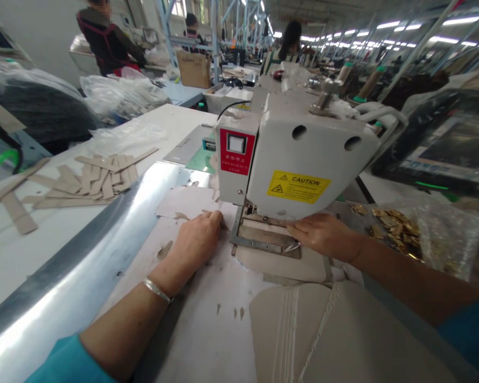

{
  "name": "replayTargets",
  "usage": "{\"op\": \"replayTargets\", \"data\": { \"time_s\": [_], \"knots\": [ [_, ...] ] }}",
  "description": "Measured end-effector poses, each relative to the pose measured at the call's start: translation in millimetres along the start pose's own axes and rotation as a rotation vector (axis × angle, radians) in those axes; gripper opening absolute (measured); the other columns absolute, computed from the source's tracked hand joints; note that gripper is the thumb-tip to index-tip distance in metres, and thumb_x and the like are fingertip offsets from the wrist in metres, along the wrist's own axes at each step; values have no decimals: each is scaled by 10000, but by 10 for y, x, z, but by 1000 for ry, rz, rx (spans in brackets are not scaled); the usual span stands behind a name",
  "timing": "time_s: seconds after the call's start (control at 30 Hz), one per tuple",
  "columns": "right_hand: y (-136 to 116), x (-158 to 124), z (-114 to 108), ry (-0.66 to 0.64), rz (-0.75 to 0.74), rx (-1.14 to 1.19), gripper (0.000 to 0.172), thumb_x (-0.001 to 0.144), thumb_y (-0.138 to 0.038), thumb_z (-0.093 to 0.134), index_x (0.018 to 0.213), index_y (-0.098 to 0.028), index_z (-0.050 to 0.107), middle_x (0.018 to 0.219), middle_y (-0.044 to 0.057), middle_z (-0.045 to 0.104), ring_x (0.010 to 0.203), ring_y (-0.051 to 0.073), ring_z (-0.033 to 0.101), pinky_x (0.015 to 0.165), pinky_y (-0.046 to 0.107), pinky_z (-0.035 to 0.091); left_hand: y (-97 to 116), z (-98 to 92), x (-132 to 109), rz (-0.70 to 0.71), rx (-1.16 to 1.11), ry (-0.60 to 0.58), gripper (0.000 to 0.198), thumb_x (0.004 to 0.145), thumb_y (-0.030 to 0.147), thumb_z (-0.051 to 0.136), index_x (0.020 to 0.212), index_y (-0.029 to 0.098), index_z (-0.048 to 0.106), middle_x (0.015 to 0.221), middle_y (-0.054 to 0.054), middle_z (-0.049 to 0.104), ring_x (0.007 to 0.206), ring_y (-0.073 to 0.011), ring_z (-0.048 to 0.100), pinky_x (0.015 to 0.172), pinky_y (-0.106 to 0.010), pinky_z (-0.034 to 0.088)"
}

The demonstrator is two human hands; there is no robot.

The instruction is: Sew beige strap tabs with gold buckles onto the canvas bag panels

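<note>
A white sewing machine [295, 154] stands before me, with a metal clamp frame [259, 244] under its head. Beige fabric [283, 267] lies in and below the frame, and a strip [271, 219] crosses its upper part. My left hand [197, 239] rests on the white paper just left of the frame, fingers curled closed; what they hold, if anything, is hidden. At the frame's right side, my right hand [323, 234] has its fingers closed near the strip's end. Silver pointed blades, apparently thread snips [291, 246], stick out below these fingers.
Loose beige strips [99, 178] are piled on the white table at left. Gold metal pieces [397, 229] lie by a clear plastic bag [449, 234] at right. A larger stitched beige panel [343, 330] hangs toward me. A screen [443, 143] stands at right; other people sit farther back.
</note>
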State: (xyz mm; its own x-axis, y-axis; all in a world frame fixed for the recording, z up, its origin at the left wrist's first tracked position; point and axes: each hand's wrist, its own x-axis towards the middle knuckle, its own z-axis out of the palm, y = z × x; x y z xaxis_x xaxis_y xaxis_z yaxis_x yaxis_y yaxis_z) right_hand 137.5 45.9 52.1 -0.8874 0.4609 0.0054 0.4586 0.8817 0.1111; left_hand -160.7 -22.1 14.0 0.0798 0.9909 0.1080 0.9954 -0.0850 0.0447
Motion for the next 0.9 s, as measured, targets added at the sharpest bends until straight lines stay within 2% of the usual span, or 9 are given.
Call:
{"op": "replayTargets", "data": {
  "time_s": [0.2, 0.43, 0.53, 0.73, 0.9],
  "knots": [
    [53, 46, -46, 12, -128, -76, 292, 921, -71, 420, 798, -188, 658, 709, 61, 639, 655, 187, 559, 617, 310, 363, -3, 3, -6, -10, -15, -12, 147, 955, 211, 415, 953, 200, 562, 894, -48, 673, 824, -230, 656, 592, -287, 402],
    [100, -32, 7, 45, -174, -134, 147, 906, -158, 526, 782, -163, 607, 723, 55, 633, 634, 174, 551, 602, 301, 345, 5, -21, -7, -30, -41, -27, 163, 957, 215, 410, 975, 195, 570, 926, -53, 676, 854, -228, 656, 615, -286, 422],
    [135, -95, 38, 37, -137, -129, 89, 885, -175, 566, 810, -169, 612, 766, 63, 654, 692, 196, 587, 629, 309, 355, 4, -23, -5, -32, -48, -32, 164, 955, 214, 413, 980, 193, 574, 929, -54, 677, 867, -225, 657, 628, -288, 432],
    [220, -251, 31, -85, 26, -123, 71, 837, -214, 631, 774, -212, 598, 751, 35, 650, 695, 199, 593, 622, 311, 352, 15, -49, -13, -42, -71, -38, 174, 957, 212, 413, 996, 194, 582, 965, -51, 690, 895, -221, 665, 653, -281, 440],
    [250, -402, 105, -8, 92, -69, 63, 802, -181, 613, 757, -219, 588, 708, 39, 631, 672, 199, 585, 597, 304, 342, 23, -63, -8, -57, -71, -45, 184, 959, 218, 412, 1024, 199, 583, 1000, -58, 695, 917, -236, 672, 672, -296, 454]
  ]
}}
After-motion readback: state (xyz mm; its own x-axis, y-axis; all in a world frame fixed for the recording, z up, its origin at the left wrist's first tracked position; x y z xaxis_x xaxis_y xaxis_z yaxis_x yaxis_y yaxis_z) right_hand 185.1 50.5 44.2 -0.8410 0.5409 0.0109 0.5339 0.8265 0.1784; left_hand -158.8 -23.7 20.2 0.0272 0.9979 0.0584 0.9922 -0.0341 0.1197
